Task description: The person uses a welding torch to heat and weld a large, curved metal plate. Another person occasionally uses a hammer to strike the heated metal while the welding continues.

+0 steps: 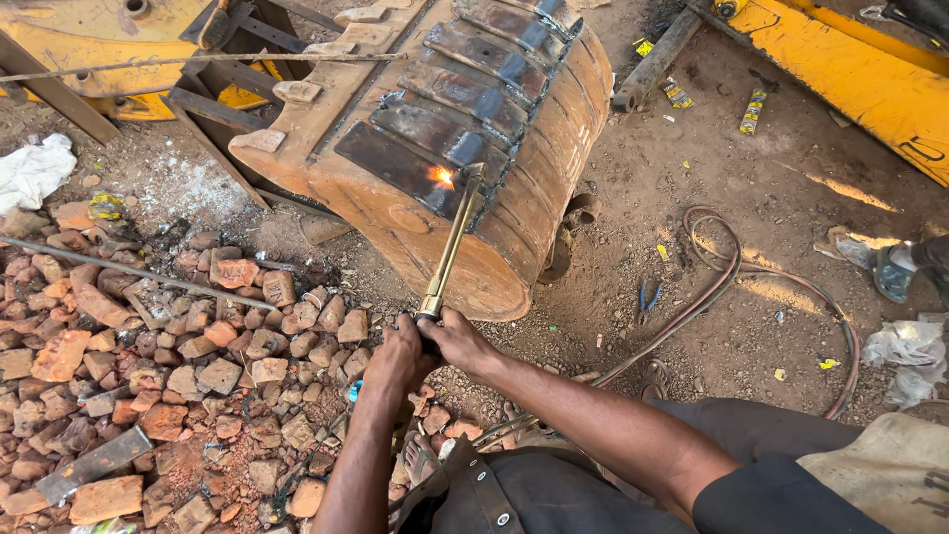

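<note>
Here both the left hand (pixel 395 358) and right hand (pixel 457 341) clench the near end of the long brass cutting torch (pixel 450 247), its axis running away to the flame on the rusty steel excavator bucket (pixel 514 148).

- Your fingers (pixel 420 341) close on a cutting torch (pixel 450 247) of dull brass-coloured metal.
- Past its tip, the excavator bucket (pixel 435 148) is rusty, rough steel with darker, smoother plates.
- Left of your fingers lies rough, matt broken brick (pixel 148 386).
- To their right, a matt rubber hose (pixel 732 287) lies on gritty dirt ground (pixel 692 168).
</note>
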